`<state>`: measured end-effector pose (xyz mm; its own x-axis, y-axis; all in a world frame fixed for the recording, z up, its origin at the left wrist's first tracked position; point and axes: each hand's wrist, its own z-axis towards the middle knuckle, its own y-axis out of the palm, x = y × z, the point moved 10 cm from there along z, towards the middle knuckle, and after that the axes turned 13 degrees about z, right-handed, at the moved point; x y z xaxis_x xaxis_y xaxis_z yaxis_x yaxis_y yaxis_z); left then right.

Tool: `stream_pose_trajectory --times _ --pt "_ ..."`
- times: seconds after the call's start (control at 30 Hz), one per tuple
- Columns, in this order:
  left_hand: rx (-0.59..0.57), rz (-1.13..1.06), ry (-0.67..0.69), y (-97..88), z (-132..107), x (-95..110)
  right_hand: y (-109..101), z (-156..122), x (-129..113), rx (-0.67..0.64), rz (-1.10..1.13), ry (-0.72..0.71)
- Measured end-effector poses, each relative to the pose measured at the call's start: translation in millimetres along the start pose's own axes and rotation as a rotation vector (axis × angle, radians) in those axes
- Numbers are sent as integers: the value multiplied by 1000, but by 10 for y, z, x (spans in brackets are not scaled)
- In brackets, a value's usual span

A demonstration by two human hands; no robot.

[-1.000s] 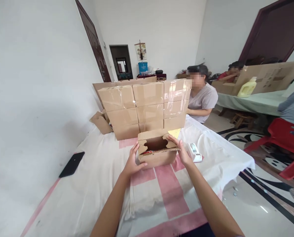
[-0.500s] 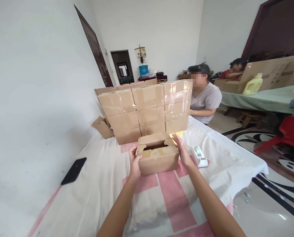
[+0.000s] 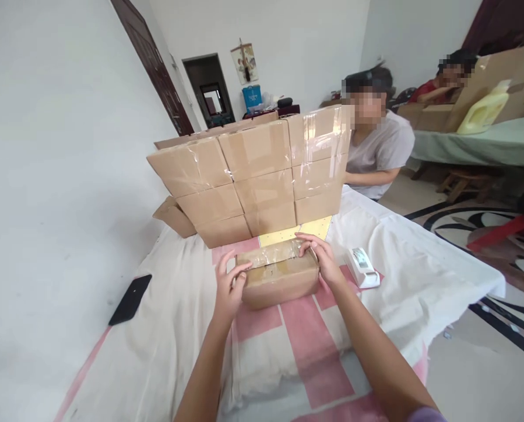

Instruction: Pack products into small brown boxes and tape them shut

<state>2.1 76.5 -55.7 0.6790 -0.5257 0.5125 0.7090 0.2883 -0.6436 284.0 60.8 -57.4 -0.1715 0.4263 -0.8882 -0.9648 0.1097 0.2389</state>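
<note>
A small brown cardboard box (image 3: 280,286) sits on the cloth in front of me, its top flaps folded down, with shiny clear tape along the top. My left hand (image 3: 231,287) is at the box's left end, thumb and fingers around its upper corner. At the opposite end, my right hand (image 3: 319,255) bends its fingers over the top edge and rests against the right side. A white tape dispenser (image 3: 362,268) stands just right of my right hand. Behind the box, part of a yellow sheet (image 3: 283,233) shows on the table.
Stacked taped cardboard boxes (image 3: 262,176) form a wall behind. An open box (image 3: 174,217) leans at their left. A black phone (image 3: 131,300) lies near the left edge. One person (image 3: 383,146) sits behind the stack; another (image 3: 438,88) is farther back, near a yellow jug (image 3: 484,110).
The box's top has gone from partly open to folded down. My right hand has moved from beside the box onto its top right edge. The view has shifted and tilted.
</note>
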Motion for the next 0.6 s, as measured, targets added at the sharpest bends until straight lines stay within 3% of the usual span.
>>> stream_pose_trajectory --times 0.07,0.2,0.3,0.37,0.47,0.53,0.6 --pt "-48 158 100 -68 -5 121 -267 -30 -149 126 41 -77" --pt "-140 274 247 -72 -94 208 -1368 -387 -471 595 107 -231" --pt "-131 378 265 -61 -114 252 -1944 -675 -483 686 -146 -29" --pt "-135 465 260 -59 -79 336 -2071 -789 -322 581 -330 227" --pt "-106 521 306 -125 -7 577 -2021 -905 -67 396 -412 506" --pt "9 433 376 -245 -10 800 -1962 -903 -11 341 -388 572" --pt "226 234 458 -403 -120 1042 -1937 -860 18 313 -354 623"
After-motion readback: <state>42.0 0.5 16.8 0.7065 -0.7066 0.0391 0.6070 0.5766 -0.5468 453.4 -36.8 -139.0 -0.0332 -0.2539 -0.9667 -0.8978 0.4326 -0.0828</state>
